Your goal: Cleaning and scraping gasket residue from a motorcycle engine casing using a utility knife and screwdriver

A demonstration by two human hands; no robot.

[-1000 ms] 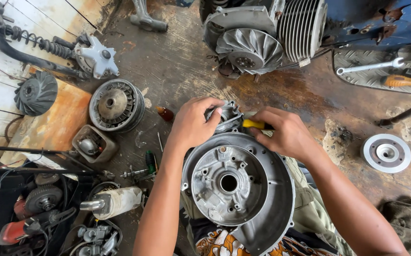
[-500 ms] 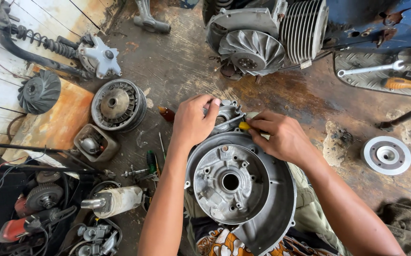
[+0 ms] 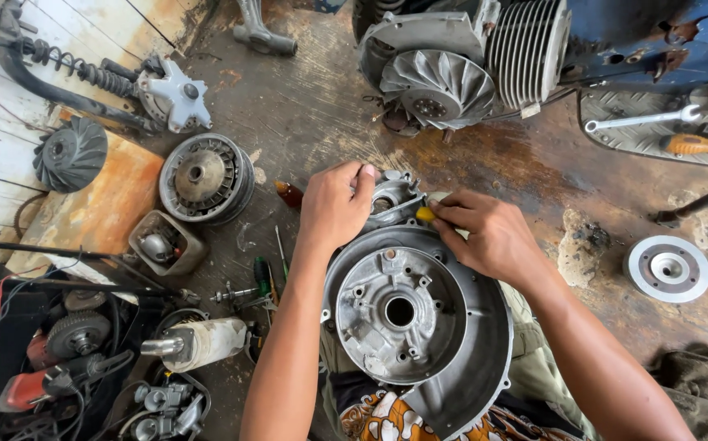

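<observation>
Left hand [image 3: 333,204] is steadying the engine casing [image 3: 419,327]; right hand [image 3: 485,233] is gripping a yellow-handled tool [image 3: 425,214] at its top; work appears mid-way.

The casing [image 3: 419,327] lies on the person's lap, in the middle. At its far edge the left hand [image 3: 333,204] rests on a small housing [image 3: 392,198], and the right hand [image 3: 485,233] is just beside it on the right. Behind them stands the engine [image 3: 468,65]. The flywheel [image 3: 205,177] lies to the left, the disc [image 3: 667,268] well apart on the right.
</observation>
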